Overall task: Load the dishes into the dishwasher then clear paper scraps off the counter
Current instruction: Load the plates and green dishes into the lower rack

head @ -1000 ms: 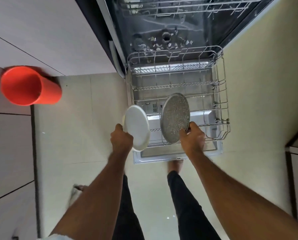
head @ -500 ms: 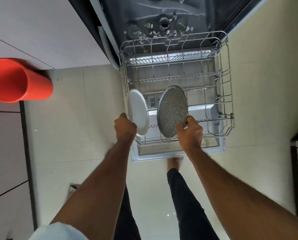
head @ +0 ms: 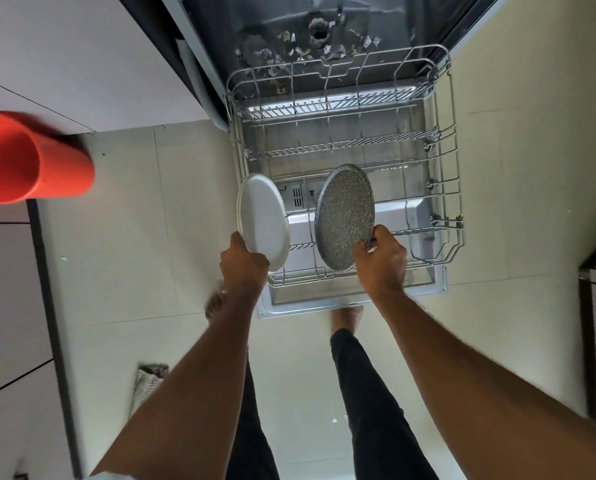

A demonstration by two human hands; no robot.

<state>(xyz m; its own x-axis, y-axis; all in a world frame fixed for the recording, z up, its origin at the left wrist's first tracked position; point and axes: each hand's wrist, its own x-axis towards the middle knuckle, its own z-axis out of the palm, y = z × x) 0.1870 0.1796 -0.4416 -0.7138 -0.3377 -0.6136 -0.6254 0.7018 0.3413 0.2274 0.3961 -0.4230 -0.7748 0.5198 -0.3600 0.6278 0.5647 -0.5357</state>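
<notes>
A: Floor?
B: Pale tile floor (head: 144, 237), wide grout lines. Grey counter (head: 64, 57) at left, dark edge along it. An orange cup (head: 30, 157) stands on the counter near its edge. A bit of rug (head: 147, 379) low left, blurred.

A: Dishwasher?
B: Door (head: 355, 296) dropped flat, lower rack (head: 442, 188) pulled out over it. Scraps of debris (head: 289, 53), perhaps paper, lie on the tub bottom behind the rack.

A: Hands?
B: Left hand (head: 244, 265) grips the near rim of a white plate (head: 263, 220), held on edge at the rack's left front corner. Right hand (head: 381, 261) pinches the rim of a speckled plate (head: 345, 216), upright over the rack's front rows. Whether either plate sits in the tines, cannot tell. The plates are just beside each other, not touching.

A: Writing, labels?
B: A small vented panel (head: 298, 197) on the door between the plates; nothing legible there.

A: The person?
B: Bare forearms, dark trousers (head: 369, 393), bare feet at the door's front edge.
</notes>
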